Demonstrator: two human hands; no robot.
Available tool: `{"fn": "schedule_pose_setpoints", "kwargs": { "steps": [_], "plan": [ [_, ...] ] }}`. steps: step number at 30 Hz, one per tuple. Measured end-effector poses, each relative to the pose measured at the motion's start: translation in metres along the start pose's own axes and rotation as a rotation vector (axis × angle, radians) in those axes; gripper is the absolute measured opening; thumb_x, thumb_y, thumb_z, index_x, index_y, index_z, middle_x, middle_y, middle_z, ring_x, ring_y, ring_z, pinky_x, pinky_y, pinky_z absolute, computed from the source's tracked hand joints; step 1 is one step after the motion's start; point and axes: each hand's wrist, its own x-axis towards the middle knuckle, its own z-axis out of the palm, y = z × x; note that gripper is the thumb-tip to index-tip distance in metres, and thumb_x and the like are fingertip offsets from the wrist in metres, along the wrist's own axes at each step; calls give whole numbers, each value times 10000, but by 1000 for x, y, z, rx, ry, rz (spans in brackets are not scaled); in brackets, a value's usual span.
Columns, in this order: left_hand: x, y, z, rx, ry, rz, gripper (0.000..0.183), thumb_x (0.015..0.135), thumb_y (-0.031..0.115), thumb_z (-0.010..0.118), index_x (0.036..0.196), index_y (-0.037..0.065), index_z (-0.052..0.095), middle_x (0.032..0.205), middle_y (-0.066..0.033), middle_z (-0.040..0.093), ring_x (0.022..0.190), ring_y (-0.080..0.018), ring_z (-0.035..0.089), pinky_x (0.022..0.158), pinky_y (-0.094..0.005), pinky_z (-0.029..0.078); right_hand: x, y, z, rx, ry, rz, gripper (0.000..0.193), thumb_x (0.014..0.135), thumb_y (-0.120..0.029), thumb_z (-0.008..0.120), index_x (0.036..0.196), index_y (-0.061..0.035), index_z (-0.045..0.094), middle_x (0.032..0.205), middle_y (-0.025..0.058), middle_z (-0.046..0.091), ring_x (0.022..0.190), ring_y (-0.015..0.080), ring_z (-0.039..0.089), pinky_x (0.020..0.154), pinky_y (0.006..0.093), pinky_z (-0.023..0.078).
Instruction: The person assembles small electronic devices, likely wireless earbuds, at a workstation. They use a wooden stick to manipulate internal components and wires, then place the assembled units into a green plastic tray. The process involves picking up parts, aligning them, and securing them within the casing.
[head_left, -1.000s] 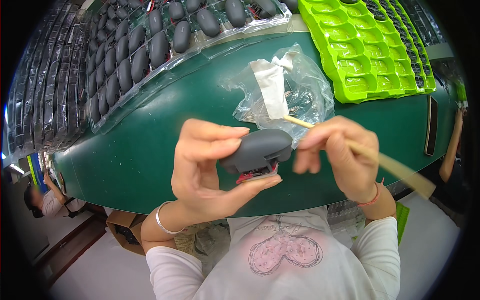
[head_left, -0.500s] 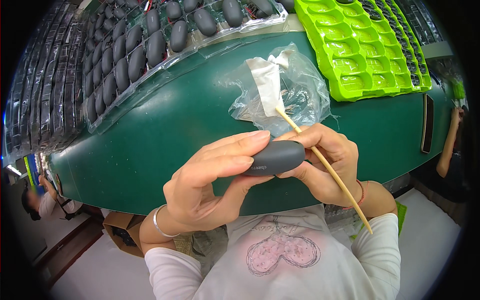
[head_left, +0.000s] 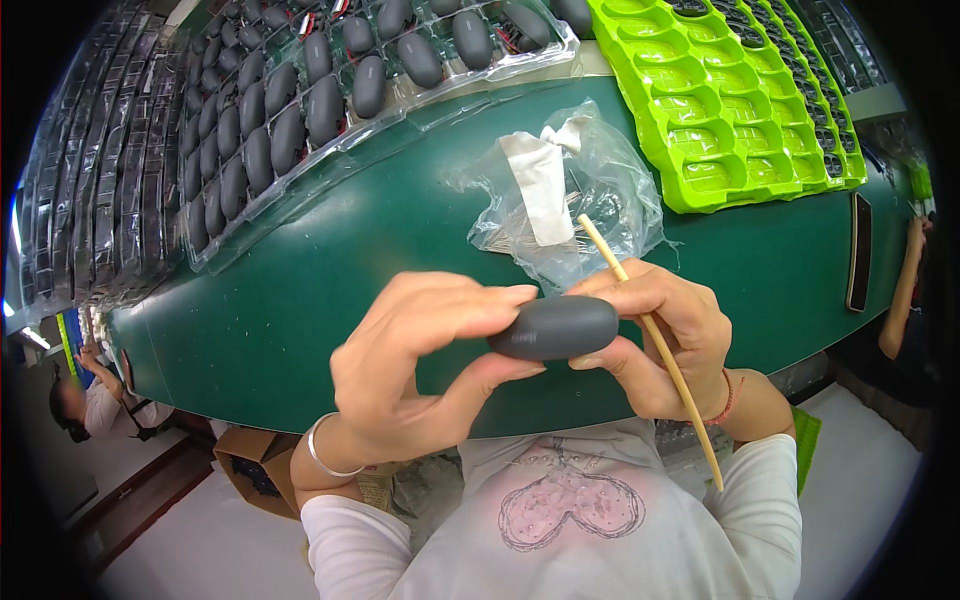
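A dark grey, smooth oval case (head_left: pixel 560 328) is held level between my two hands above the table's near edge. My left hand (head_left: pixel 410 360) pinches its left end, fingertips on top and thumb beneath. The right end sits between the thumb and fingers of my right hand (head_left: pixel 665 335). That same hand also carries a thin wooden stick (head_left: pixel 673 375), slanting across the palm with its upper tip past the fingers. Just beyond lies a crumpled clear plastic bag (head_left: pixel 625 195) with a white cloth strip (head_left: pixel 540 190) and several thin sticks.
A clear tray (head_left: pixel 390 108) of similar grey cases fills the far left of the green table (head_left: pixel 300 300), beside stacked trays (head_left: pixel 90 170). A lime-green tray (head_left: pixel 700 140) stands far right, near a phone-like slab (head_left: pixel 859 250). Other people work at both sides.
The case has turned a little in my fingers, so its printed mark shows less plainly. The stick's upper tip has come away from the white cloth strip.
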Motion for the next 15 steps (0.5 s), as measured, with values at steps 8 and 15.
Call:
{"fn": "schedule_pose_setpoints", "kwargs": {
  "steps": [8, 15],
  "plan": [
    [11, 0, -2, 68, 9, -16, 549, 690, 82, 827, 1158, -25, 560, 1074, -187, 669, 1001, -270, 611, 776, -340, 515, 3, -1, -3, -17, 27, -2, 263, 739, 29, 747, 971, 26, 625, 877, 140, 666, 711, 190, 658, 642, 266, 528],
    [41, 6, -29, 90, -70, -62, 463, 697, 41, 808, 1115, -35, 624, 1013, -138, 671, 906, -189, 641, 732, -278, 523, 5, -9, 1, -51, 104, -23, 342, 779, 44, 697, 1113, 33, 623, 968, 151, 662, 728, 173, 661, 657, 263, 539]
  ]
}}
